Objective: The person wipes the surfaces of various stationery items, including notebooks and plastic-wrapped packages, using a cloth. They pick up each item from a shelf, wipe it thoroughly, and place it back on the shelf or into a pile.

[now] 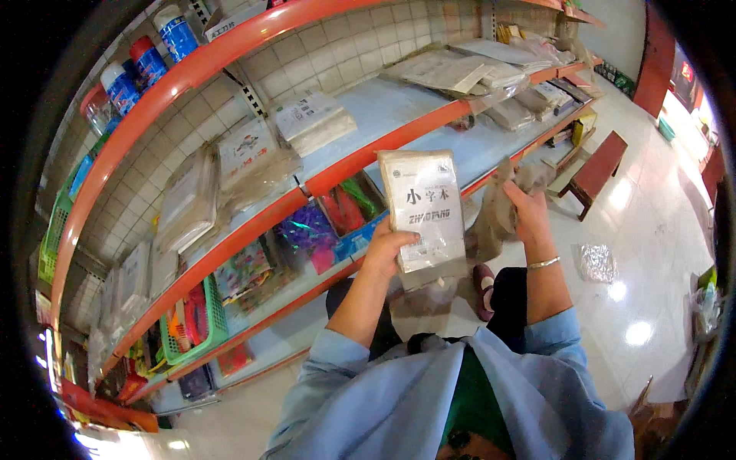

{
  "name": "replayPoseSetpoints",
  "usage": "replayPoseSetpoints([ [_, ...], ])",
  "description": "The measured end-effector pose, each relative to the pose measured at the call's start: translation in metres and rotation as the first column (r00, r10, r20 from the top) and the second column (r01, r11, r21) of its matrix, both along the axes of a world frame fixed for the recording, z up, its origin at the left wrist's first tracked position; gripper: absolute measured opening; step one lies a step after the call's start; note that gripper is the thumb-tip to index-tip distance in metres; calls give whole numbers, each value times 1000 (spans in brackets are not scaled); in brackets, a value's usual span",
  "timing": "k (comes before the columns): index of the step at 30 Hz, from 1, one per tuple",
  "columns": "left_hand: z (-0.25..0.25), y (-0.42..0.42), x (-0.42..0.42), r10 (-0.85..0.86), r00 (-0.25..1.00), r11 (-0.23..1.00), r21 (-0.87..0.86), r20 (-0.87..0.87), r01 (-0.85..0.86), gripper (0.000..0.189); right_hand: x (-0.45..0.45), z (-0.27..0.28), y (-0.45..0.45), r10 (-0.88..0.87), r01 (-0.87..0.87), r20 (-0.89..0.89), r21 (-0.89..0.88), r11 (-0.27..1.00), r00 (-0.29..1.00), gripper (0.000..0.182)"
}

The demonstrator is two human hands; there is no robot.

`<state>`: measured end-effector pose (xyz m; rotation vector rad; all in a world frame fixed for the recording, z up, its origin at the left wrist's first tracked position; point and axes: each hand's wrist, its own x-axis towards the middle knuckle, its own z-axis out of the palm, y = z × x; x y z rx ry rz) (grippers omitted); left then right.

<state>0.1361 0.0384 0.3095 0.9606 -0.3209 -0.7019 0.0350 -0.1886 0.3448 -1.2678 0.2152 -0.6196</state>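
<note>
My left hand (386,250) grips a stack of paper exercise books (428,213) by its lower left edge, thumb on the printed front cover. Clear plastic shows at the lower end of the stack. In my right hand (529,215) is a crumpled, dusty cloth or plastic sheet (497,221), which hangs down beside the books; its material is hard to tell. Both hands are held in front of the orange-edged shelves, above the floor.
Plastic-wrapped stacks of booklets (313,123) lie on the upper blue shelf (391,103). A green plastic basket (215,322) and a box of colourful goods (351,210) sit below. On the tiled floor stand a red wooden bench (601,167) and, nearer, a crumpled clear wrapper (598,263).
</note>
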Motion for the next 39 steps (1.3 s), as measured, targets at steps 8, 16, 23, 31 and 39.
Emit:
replayPoseSetpoints([
  [8,-10,-2,-21,8,985,994,104,172,-26,62,34,24,93,-11,130,130,-981,146,992,64],
  [16,-6,20,-15,-127,954,964,262,271,55,54,75,-4,24,7,-1,3,-872,490,1000,34],
  [23,-35,28,-9,-142,969,959,271,204,83,53,52,-46,-26,-287,-106,-336,-794,598,897,30],
  [31,-20,10,-5,-145,969,964,248,201,93,56,-5,2,-35,-118,116,141,-973,-200,983,50],
  [39,-15,6,-13,-51,957,961,275,286,-31,58,33,6,53,-195,226,168,-918,327,966,51],
])
